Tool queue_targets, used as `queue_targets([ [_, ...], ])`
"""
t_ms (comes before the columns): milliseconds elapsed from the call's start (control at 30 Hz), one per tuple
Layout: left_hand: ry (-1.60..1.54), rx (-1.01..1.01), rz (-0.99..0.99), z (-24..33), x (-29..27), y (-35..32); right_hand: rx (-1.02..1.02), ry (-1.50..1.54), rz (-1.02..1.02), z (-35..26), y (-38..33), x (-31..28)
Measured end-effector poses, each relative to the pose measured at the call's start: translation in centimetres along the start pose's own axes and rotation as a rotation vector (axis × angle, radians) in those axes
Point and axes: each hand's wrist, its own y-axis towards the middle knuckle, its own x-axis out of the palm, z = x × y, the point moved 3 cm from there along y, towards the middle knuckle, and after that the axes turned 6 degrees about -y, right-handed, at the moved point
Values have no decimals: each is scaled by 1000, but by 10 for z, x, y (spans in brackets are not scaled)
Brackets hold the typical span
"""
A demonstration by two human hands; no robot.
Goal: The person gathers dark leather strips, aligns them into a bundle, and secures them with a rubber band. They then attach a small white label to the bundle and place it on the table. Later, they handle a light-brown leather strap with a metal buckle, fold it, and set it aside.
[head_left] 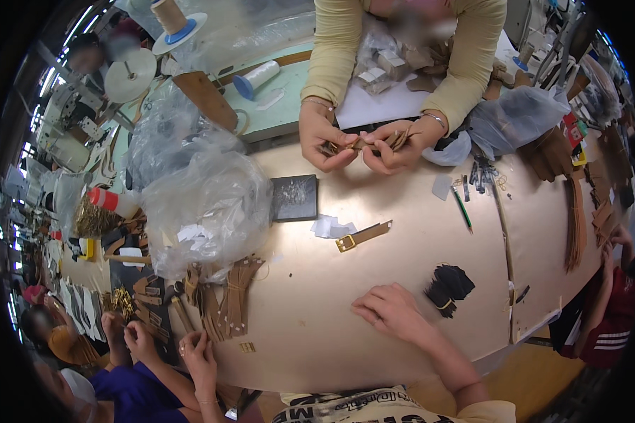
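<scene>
My right hand [394, 311] rests on the tan tabletop, fingers loosely laid down and holding nothing. A bundle of black strips [449, 289] tied with a band lies to its right. Farther off is a brown leather strap with a gold buckle [346, 243]. At the lower left my left hand [199, 357] has its fingers bent together; whatever they may hold is hidden. It is beside a hammer's wooden handle [182, 314] and bundled brown leather strips [238, 299]. A small gold buckle [247, 347] lies to its right.
Across the table, a person's hands [360, 146] hold small brown leather pieces. A dark square block [294, 198], paper slips [330, 226], a green pencil [462, 208] and a clear plastic bag [197, 211] lie around. A co-worker's hands [140, 341] are at the left.
</scene>
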Motion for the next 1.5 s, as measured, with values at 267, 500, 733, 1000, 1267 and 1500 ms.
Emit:
queue_targets([
  [267, 35, 72, 17, -14, 7, -1, 78, 30, -23, 1, 8, -3],
  [500, 44, -27, 153, -11, -12, 13, 60, 19, -40, -8, 12, -6],
  [733, -1, -13, -50, -1, -32, 21, 62, 9, -61, -19, 8, -3],
  [1000, -532, -254, 104, -43, -26, 17, 42, -13, -52, -31, 3, -11],
  [1267, -715, -454, 148, -66, -46, 3, 5, -153, -102, -55, 17, -15],
  [1500, -719, -494, 402, -16, -89, 0, -266, -191, -182, -99, 51, -3],
])
